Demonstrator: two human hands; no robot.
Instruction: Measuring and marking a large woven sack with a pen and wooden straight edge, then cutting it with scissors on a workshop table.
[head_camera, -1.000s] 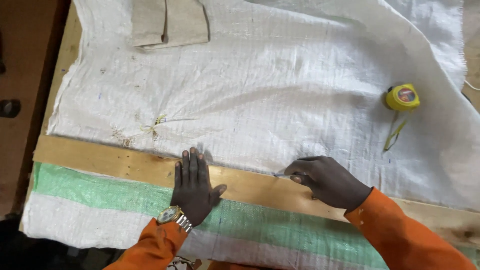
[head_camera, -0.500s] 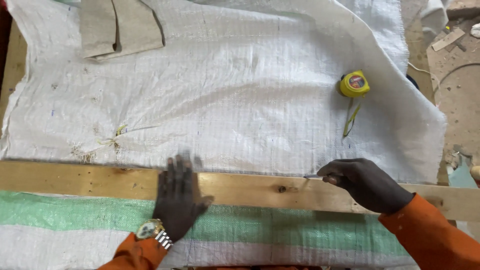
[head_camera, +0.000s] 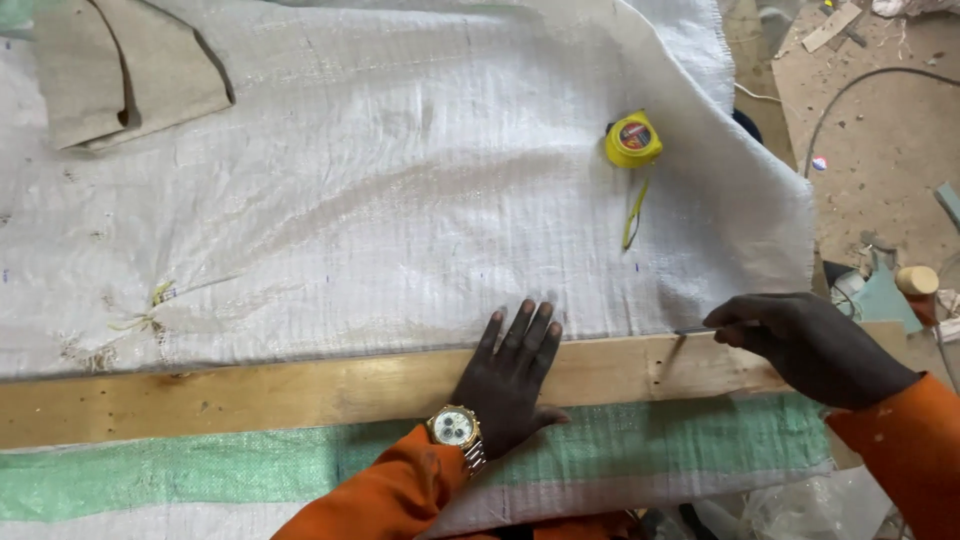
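Note:
My left hand (head_camera: 510, 375) lies flat, fingers spread, on a long wooden plank (head_camera: 250, 392) that runs across a white woven sheet (head_camera: 400, 200). A gold watch sits on that wrist. My right hand (head_camera: 800, 345) is near the plank's right end, pinching a thin dark marking tool (head_camera: 690, 331) whose tip rests at the plank's upper edge. Both sleeves are orange. A yellow tape measure (head_camera: 633, 140) with a short length of tape pulled out lies on the sheet above the right hand.
A green-striped woven sheet (head_camera: 200, 470) lies under the plank's near side. A folded beige cloth piece (head_camera: 120, 75) sits at the top left. At the right is a dusty floor (head_camera: 890, 130) with a cable, scraps and small items.
Both hands have shifted right along the plank. The right hand with its tool now sits close to the plank's right end. The camera view has also panned right.

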